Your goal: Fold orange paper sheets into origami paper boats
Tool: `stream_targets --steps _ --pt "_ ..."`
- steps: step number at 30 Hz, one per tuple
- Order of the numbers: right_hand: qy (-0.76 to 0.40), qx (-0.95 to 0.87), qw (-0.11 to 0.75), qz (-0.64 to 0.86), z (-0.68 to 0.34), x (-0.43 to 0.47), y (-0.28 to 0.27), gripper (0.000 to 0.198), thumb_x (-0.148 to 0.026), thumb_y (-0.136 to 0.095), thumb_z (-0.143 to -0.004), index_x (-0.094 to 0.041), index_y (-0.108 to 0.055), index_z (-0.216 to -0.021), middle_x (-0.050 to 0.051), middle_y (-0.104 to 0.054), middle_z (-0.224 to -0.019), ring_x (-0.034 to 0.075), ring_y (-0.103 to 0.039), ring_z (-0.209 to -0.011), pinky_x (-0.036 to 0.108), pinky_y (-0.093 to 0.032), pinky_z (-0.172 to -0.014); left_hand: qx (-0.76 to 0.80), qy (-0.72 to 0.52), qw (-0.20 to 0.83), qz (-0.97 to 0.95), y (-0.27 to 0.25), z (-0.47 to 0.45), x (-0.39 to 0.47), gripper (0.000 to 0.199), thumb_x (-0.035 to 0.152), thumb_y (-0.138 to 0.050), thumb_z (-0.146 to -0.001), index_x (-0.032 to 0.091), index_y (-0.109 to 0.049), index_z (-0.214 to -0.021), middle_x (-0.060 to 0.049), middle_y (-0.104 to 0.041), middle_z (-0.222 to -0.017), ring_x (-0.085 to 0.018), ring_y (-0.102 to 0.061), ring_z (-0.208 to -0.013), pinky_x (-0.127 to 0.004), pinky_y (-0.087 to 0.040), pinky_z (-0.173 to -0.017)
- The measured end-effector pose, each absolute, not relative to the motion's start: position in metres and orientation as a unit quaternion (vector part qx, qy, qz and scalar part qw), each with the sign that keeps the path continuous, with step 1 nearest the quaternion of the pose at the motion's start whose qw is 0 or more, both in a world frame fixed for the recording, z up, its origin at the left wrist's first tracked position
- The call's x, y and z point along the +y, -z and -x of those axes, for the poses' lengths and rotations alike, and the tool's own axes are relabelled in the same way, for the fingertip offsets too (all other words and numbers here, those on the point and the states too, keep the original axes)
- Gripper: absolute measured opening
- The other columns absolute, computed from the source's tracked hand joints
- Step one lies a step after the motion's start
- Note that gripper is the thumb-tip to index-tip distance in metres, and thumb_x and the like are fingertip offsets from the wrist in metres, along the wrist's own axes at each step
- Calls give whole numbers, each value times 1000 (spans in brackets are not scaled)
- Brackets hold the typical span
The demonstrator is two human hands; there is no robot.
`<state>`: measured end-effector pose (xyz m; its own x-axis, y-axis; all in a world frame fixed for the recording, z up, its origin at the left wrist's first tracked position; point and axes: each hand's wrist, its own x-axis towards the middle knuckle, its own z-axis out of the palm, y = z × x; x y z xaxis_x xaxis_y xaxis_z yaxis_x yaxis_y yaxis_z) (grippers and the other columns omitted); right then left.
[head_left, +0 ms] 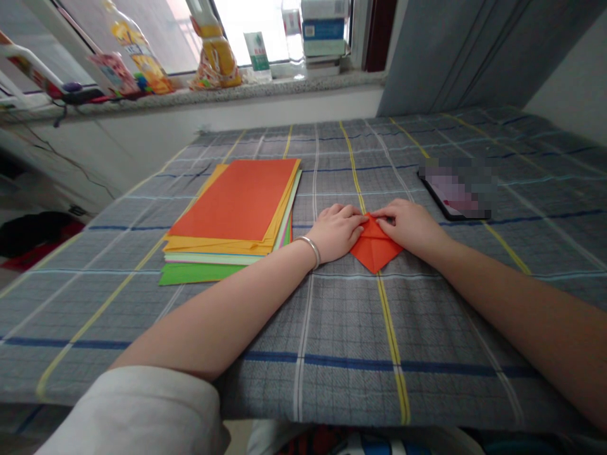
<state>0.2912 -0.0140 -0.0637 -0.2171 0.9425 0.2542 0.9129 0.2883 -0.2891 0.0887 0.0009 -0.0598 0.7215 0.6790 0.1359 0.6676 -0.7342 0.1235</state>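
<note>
Left hand (336, 231) and right hand (411, 226), there they are, pinching pointed, folded orange paper (374, 254) over grey plaid cloth (341, 322)!

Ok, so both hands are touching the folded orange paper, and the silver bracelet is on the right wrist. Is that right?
Not quite: the silver bracelet is on the wrist of the left hand, not the right hand. The head view shows it. Both hands are touching the folded orange paper, as you said.
</note>
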Motion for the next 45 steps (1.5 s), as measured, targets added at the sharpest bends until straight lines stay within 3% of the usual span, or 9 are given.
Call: stream_targets --steps 6,10,13,24,28,31,36,40,45 --pt "-21 -782 174 598 -291 -15 65 33 -21 -54 -91 -18 -80 -112 12 -73 -104 26 -68 -97 40 -53 -91 367 -24 67 -928 58 -89 2 52 31 -28 -105 22 -36 -156 0 -33 -166 -26 -26 -153 -51 -19 -126" --pt "-16 -782 169 600 -290 -15 64 33 -20 -54 -91 -17 -80 -111 12 -73 -105 26 -68 -98 39 -52 -92 376 16 84 -923 55 -91 3 58 35 -23 -106 21 -22 -162 0 -21 -169 -26 -11 -158 -53 -11 -128" --pt "-20 -780 169 603 -289 -16 64 32 -20 -54 -92 -17 -80 -111 12 -73 -105 27 -68 -98 40 -52 -93 379 36 83 -921 54 -93 5 59 35 -22 -106 19 -18 -163 0 -16 -170 -27 -9 -158 -52 -11 -128" --pt "-47 -772 182 607 -291 -15 63 34 -21 -49 -90 -18 -78 -108 12 -73 -109 27 -68 -98 42 -52 -90 388 -1 62 -919 58 -96 2 57 44 -24 -107 22 -31 -159 -4 -28 -167 -26 -21 -156 -52 -18 -127" --pt "-48 -790 187 582 -297 -14 67 33 -37 -57 -88 -19 -76 -109 13 -72 -107 30 -66 -103 47 -50 -96 388 3 56 -920 58 -96 1 58 46 -25 -107 21 -29 -160 -4 -27 -167 -27 -20 -156 -54 -17 -127" --pt "-38 -807 178 561 -300 -14 71 52 -55 -63 -82 -21 -71 -121 15 -67 -126 37 -56 -125 56 -41 -108 388 6 48 -920 58 -95 0 58 43 -23 -107 21 -27 -160 -4 -26 -168 -27 -19 -157 -54 -16 -127" --pt "-78 -786 123 600 -296 -13 74 73 -62 -61 -81 -22 -54 -142 16 -41 -159 42 -27 -150 64 -19 -120 389 16 43 -920 57 -96 -1 57 41 -27 -107 19 -27 -160 -4 -24 -168 -28 -17 -157 -54 -16 -127" --pt "-91 -768 117 623 -295 -9 75 71 -57 -48 -91 -20 -44 -151 15 -39 -161 39 -25 -152 62 -17 -122 391 13 43 -919 57 -96 -1 57 42 -28 -107 21 -28 -160 -3 -24 -168 -28 -18 -157 -55 -16 -127" --pt "-78 -778 82 618 -296 -8 73 84 -66 -52 -86 -21 -38 -156 16 -36 -163 40 -25 -152 62 -18 -121 391 13 44 -919 57 -96 -1 58 44 -27 -107 21 -29 -160 -4 -24 -168 -28 -18 -157 -55 -16 -127"
